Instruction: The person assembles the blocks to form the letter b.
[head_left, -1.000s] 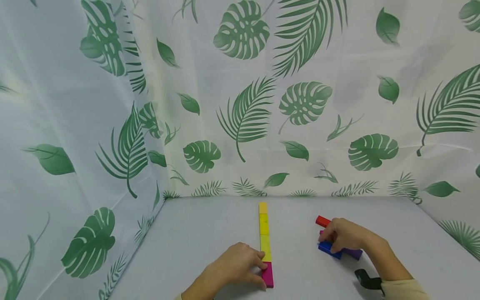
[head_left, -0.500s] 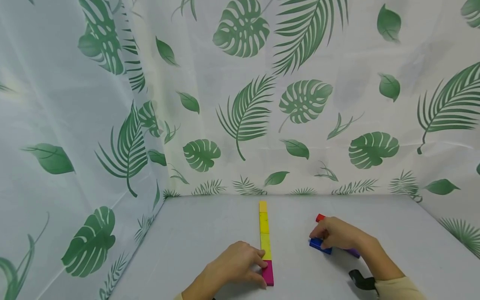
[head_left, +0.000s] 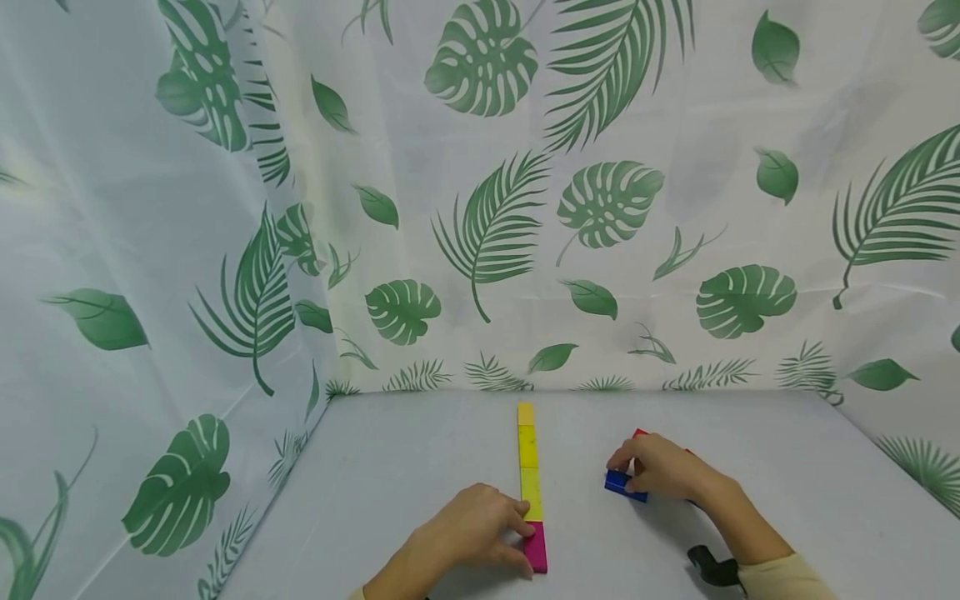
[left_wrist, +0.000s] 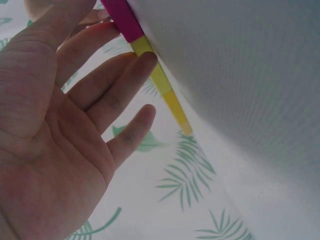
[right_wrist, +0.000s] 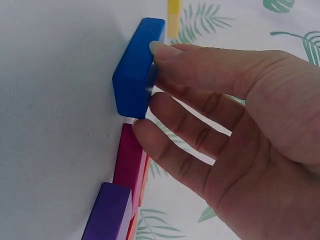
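Note:
A straight row of blocks lies on the grey table (head_left: 420,467): three yellow blocks (head_left: 528,450) with a magenta block (head_left: 536,547) at the near end. My left hand (head_left: 517,537) rests flat beside it, straight fingers touching the magenta and nearest yellow block (left_wrist: 142,46). My right hand (head_left: 624,473) pinches a blue block (head_left: 619,483) to the right of the row. In the right wrist view the fingertips (right_wrist: 161,50) hold the blue block (right_wrist: 134,75) by its edge.
Behind my right hand lie a red block (head_left: 639,432), a magenta block (right_wrist: 129,160) and a purple block (right_wrist: 107,212), close together. Leaf-print curtains (head_left: 487,208) wall the table at the back and both sides.
My right hand has moved the blue block left, away from the purple and red blocks and toward the row. The left hand has stayed on the row.

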